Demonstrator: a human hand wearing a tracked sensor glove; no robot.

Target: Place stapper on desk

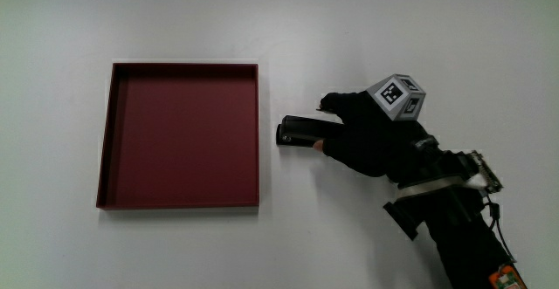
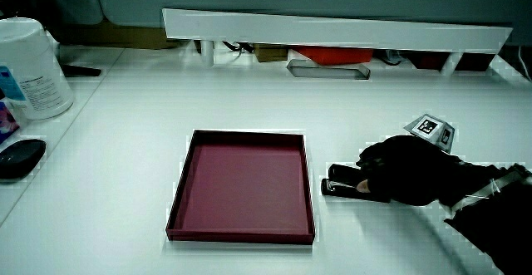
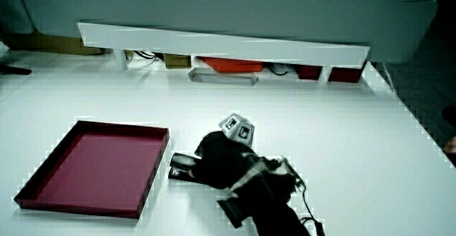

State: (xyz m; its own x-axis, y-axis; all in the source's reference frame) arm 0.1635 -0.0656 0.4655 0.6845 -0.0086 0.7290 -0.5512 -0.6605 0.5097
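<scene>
Hand [image 1: 362,136] is wrapped around one end of the black stapler [image 1: 301,132], fingers curled over its body; the uncovered end sticks out toward the tray. The stapler lies flat on the white table [image 1: 349,27], just beside the dark red tray [image 1: 109,132], apart from it with a thin strip of bare table between them. It lies outside the tray, level with the middle of the tray's nearest wall.

The patterned cube [image 1: 398,97] sits on the back of the hand, facing up. The forearm [image 1: 463,223] runs from the hand back toward the person.

In both side views the stapler [image 2: 341,184] [image 3: 184,166] rests on the table surface under the hand [image 2: 407,179] [image 3: 221,161], next to the tray [image 2: 179,196] [image 3: 160,154].

A side view also shows a white canister [image 2: 29,67] and a black mouse [image 2: 18,157] on an adjoining desk, well apart from the tray. The low partition [image 2: 332,30] is farther from the person than everything else.
</scene>
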